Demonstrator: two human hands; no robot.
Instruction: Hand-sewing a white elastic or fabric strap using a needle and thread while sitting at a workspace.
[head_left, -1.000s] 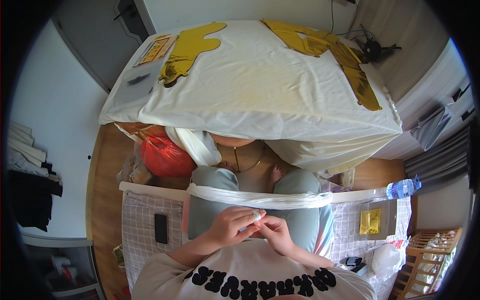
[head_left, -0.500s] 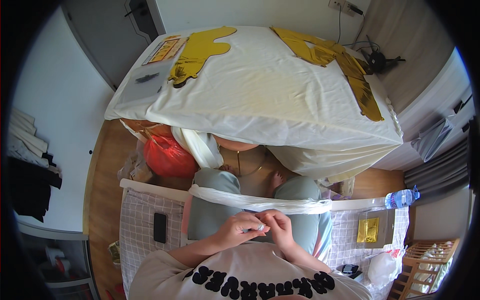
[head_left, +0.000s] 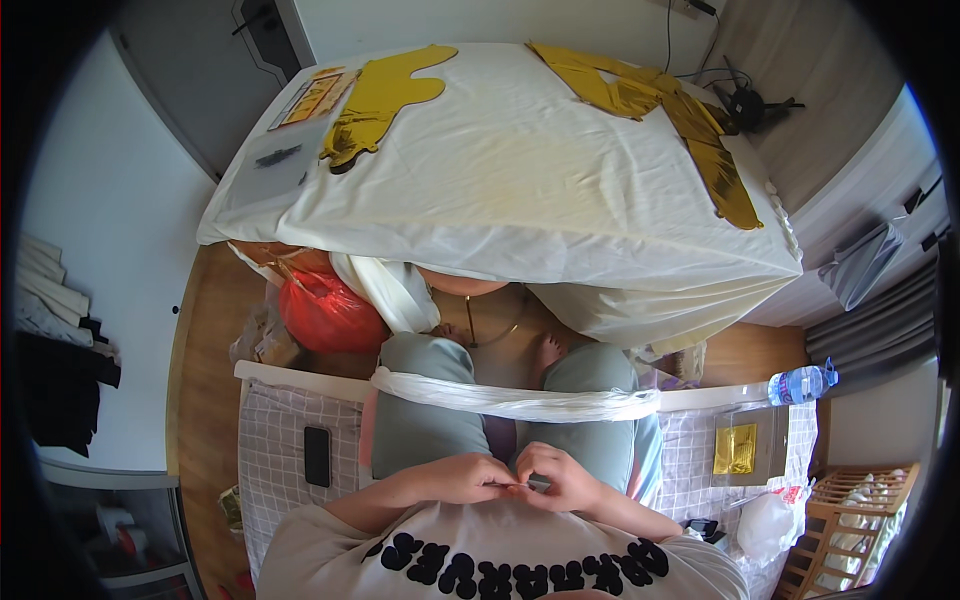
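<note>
Close in front of my shirt, my left hand (head_left: 478, 478) and my right hand (head_left: 552, 478) meet with fingertips pinched together. A thin pale bit shows between the fingertips, too small to name. Just beyond the hands, a skein of white thread (head_left: 520, 402) stretches across both my knees, apart from the hands. Grey-green trousers (head_left: 425, 430) cover my legs beneath it.
Gold foil balloons (head_left: 375, 100) lie on the white-covered table (head_left: 480, 180) ahead. A red bag (head_left: 325, 312) sits below it. On the checked seat are a phone (head_left: 317, 456), a gold packet (head_left: 735, 449) and a white plastic bag (head_left: 768, 524). A water bottle (head_left: 800, 384) lies at right.
Both hands have come down and nearer to my body, their fingertips still together. The view has shifted slightly; the skein stays across my knees.
</note>
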